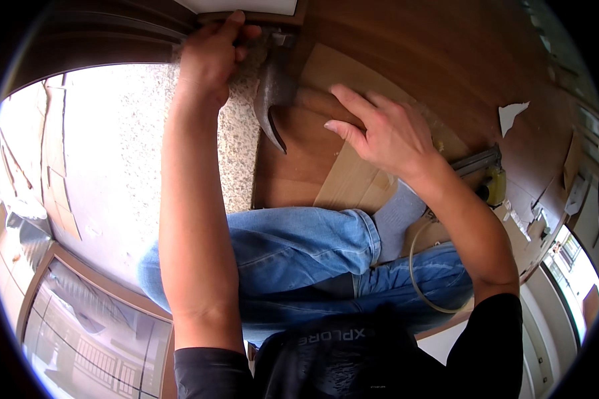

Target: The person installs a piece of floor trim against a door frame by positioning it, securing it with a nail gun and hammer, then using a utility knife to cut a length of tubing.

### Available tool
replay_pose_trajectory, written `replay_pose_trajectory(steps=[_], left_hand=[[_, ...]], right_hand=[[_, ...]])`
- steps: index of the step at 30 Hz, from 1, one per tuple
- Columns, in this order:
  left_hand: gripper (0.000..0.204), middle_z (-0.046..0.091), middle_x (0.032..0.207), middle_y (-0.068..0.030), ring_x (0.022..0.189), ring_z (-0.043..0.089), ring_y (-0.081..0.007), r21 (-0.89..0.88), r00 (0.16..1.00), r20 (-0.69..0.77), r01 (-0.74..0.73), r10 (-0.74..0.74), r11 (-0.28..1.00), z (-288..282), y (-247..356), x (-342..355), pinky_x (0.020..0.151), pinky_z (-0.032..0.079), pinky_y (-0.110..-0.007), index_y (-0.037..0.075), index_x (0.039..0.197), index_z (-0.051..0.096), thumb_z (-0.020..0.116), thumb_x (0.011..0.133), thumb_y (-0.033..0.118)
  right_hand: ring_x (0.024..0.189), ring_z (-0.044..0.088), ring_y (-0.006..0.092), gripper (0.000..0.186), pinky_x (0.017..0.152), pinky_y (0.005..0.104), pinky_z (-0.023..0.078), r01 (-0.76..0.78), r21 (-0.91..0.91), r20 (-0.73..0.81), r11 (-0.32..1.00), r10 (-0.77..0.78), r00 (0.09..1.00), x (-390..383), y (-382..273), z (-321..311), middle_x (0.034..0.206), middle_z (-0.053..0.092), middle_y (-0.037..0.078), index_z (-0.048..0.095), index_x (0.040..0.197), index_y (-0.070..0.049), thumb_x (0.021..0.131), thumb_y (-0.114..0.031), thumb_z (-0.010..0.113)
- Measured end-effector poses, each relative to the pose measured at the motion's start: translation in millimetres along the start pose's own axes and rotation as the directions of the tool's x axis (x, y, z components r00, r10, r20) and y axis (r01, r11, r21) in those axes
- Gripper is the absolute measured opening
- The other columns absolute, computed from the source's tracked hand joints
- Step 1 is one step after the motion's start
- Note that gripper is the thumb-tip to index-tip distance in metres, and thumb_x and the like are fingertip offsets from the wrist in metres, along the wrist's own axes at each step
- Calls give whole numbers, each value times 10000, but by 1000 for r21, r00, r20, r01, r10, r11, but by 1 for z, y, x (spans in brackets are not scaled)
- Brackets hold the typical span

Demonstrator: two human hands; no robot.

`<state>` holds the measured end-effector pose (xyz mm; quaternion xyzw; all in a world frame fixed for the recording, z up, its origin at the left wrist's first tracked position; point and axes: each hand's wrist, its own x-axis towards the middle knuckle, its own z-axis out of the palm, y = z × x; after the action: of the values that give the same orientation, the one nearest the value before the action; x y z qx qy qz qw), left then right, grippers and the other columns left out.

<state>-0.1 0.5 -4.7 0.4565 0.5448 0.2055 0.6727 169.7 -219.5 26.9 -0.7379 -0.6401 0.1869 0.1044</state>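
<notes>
My left hand (pixel 209 58) reaches up to the brown wooden frame (pixel 273 18), its fingers bent and closed against the lower edge. Whatever they pinch there, if anything, is too small to make out. Just right of that hand is the dark claw hammer (pixel 275 93), its curved claw pointing back toward me and its head close to the frame. Its wooden handle (pixel 319 101) runs right, between the thumb and forefinger of my right hand (pixel 389 133), which is closed loosely around it. Part of the handle is hidden by the palm.
A pale wood board (pixel 349 176) lies on the brown floor beneath my right hand. Speckled stone (pixel 236 159) borders the floor on the left. Beside my right forearm sits a yellow-and-grey tool (pixel 492 186). A thin hose (pixel 412 269) crosses my jeans. A white scrap (pixel 512 116) lies farther right.
</notes>
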Motion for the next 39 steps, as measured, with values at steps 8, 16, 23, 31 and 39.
replay_pose_trajectory(steps=[8,16,23,31,39], left_hand=[[245,763,942,-33,645,507,-63,0,1000,-27,0,0,1000,1,0,0,580,426,-215,58,1056,687,665,1039,302],[251,731,942,3,645,497,-39,-26,1000,2,-3,3,1000,1,1,-1,510,369,-199,84,1091,691,692,1030,327],[247,726,932,-3,650,502,-40,4,1000,-17,18,-17,1000,-10,-11,15,522,375,-197,80,1080,685,683,1036,323],[230,730,943,-6,651,505,-41,-16,1000,8,-19,19,1000,-12,-11,16,526,373,-194,90,1065,679,675,1040,319],[256,771,959,-27,674,505,-79,8,1000,-14,1,-1,1000,0,2,0,661,457,-236,56,1093,692,655,1040,303]], right_hand=[[803,734,396,512,641,496,602,39,-42,118,998,-34,992,-6,-6,-1,948,736,151,629,1375,-218,980,-544,634],[788,720,400,512,643,500,587,2,-25,32,1000,-2,999,3,3,-1,910,731,150,645,1348,-203,962,-538,658],[761,719,387,494,628,487,595,15,-16,-48,1000,-15,999,5,5,1,892,727,130,643,1354,-228,970,-540,647],[743,712,395,485,598,500,575,34,-30,-53,999,-35,998,13,7,4,873,717,129,656,1336,-230,968,-545,646],[796,718,395,521,650,500,587,-21,-57,48,998,23,999,-16,10,-18,905,722,137,644,1373,-222,961,-539,657]])
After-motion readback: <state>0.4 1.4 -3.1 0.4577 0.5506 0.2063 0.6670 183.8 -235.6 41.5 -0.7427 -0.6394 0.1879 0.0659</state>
